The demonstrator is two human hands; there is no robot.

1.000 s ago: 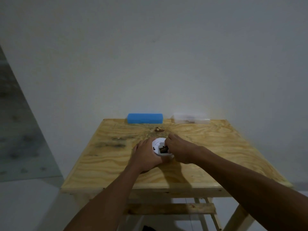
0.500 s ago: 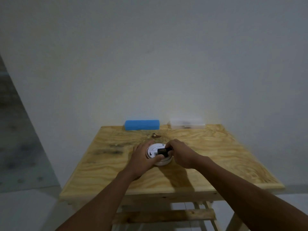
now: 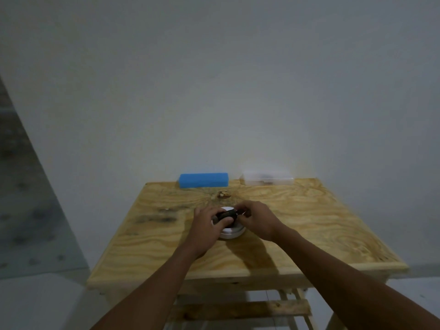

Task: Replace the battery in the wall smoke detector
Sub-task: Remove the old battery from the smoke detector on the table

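Observation:
A round white smoke detector (image 3: 232, 232) lies on the plywood table (image 3: 309, 225) near its middle. A small black block battery (image 3: 226, 215) is held just above the detector. My left hand (image 3: 206, 226) grips the battery's left end with fingers and thumb. My right hand (image 3: 256, 219) pinches at the battery's right end, where a thin wire or clip shows. Both hands hide most of the detector's top.
A blue rectangular box (image 3: 203, 180) and a clear plastic box (image 3: 266, 179) stand at the table's far edge against the white wall. A small brown knot or scrap (image 3: 222, 194) lies behind the detector. Bare tabletop lies left and right of the hands.
The black battery has come up out of the detector. My left hand has shifted from the detector's rim onto the battery, and the camera view has tilted upward.

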